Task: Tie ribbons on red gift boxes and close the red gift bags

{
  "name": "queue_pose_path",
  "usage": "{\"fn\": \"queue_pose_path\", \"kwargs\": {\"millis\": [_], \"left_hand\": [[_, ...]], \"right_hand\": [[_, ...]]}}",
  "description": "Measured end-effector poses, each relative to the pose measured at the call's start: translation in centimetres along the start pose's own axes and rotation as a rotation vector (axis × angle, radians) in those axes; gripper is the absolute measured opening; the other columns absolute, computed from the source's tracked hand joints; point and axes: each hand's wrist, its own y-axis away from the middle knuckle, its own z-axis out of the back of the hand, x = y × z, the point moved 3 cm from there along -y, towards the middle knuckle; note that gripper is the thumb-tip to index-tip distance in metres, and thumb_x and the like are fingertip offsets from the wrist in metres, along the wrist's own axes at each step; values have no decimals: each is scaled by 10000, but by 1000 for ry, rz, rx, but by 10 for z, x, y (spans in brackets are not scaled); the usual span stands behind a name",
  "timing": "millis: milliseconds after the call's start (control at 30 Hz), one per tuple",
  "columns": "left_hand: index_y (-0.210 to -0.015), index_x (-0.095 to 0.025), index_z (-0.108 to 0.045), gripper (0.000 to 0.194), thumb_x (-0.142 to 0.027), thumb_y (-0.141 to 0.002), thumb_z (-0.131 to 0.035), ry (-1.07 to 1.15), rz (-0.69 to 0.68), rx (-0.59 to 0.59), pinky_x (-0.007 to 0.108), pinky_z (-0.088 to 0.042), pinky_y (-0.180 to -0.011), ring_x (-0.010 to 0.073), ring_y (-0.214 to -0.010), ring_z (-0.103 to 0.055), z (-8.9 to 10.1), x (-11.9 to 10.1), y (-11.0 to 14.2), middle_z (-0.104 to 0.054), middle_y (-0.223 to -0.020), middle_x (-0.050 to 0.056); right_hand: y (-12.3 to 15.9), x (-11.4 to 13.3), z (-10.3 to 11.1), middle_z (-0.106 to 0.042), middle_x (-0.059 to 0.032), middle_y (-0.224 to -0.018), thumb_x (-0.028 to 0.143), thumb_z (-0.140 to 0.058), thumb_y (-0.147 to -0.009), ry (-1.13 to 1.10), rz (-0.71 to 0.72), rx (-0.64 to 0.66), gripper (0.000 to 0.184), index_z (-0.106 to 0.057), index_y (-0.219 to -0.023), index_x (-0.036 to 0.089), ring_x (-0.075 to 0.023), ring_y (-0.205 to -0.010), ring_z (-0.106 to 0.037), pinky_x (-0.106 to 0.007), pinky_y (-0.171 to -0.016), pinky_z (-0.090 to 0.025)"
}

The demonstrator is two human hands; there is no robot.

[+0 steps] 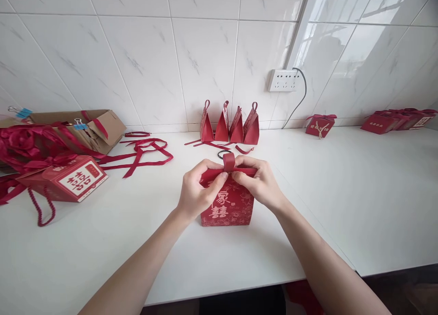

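A red gift box (pixel 239 205) with pale Chinese characters and a flower pattern stands upright on the white table in front of me. A looped red strap (pixel 229 161) rises from the middle of its top edge. My left hand (pixel 201 187) pinches that edge just left of the loop, thumb on the near face. On the other side, my right hand (pixel 260 180) pinches the same edge right of the loop, its thumb close to the left one. The fingers behind the box are partly hidden.
Several red triangular boxes (pixel 228 128) stand by the tiled wall. Red ribbons (pixel 153 153) lie to the left, near a cardboard box (pixel 111 123) and a red box with a rope handle (pixel 61 178). More red boxes (pixel 383 122) sit far right; a power strip (pixel 283 80) is on the wall.
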Motion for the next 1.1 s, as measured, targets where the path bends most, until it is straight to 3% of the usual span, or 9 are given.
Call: {"fn": "queue_pose_path", "kwargs": {"millis": [167, 433, 633, 833, 1100], "left_hand": [[-781, -180, -583, 30, -203, -794, -598, 18, 30, 6, 176, -459, -522, 86, -586, -581, 0, 0, 0, -642, -698, -28], [-775, -186, -581, 29, -185, -793, -604, 40, 47, 12, 142, -448, -517, 65, -571, -568, 0, 1, 1, -626, -665, -51], [-796, -181, -595, 23, -186, -810, -577, 77, 58, 40, 146, -463, -547, 75, -617, -590, 1, 1, 1, -644, -718, -33], [-804, -180, -592, 31, -163, -808, -566, 46, 23, 33, 135, -460, -548, 65, -604, -582, 1, 0, 0, -643, -710, -37], [-802, -184, -585, 30, -159, -807, -567, 29, 24, 24, 139, -450, -528, 63, -577, -565, 0, 0, 0, -632, -684, -45]], "right_hand": [[1, -1, 1, -592, -4, -731, 250, -598, -720, 11, 2, 28, 117, -591, -802, 167, -117, -587, -532, -211, -508, -424], [0, 1, 0, -552, 15, -659, 217, -553, -738, 113, 90, -35, 67, -587, -720, 162, -94, -558, -487, -187, -487, -393], [1, -1, -1, -568, 16, -652, 218, -577, -715, 32, 41, -25, 73, -604, -752, 162, -94, -536, -494, -188, -472, -404], [-1, -1, -1, -603, 7, -671, 229, -607, -696, 89, 72, -78, 72, -610, -727, 163, -100, -558, -511, -196, -499, -422], [1, -2, -1, -485, 47, -557, 196, -552, -671, 44, -7, -50, 78, -594, -729, 166, -69, -461, -391, -179, -420, -323]]}}
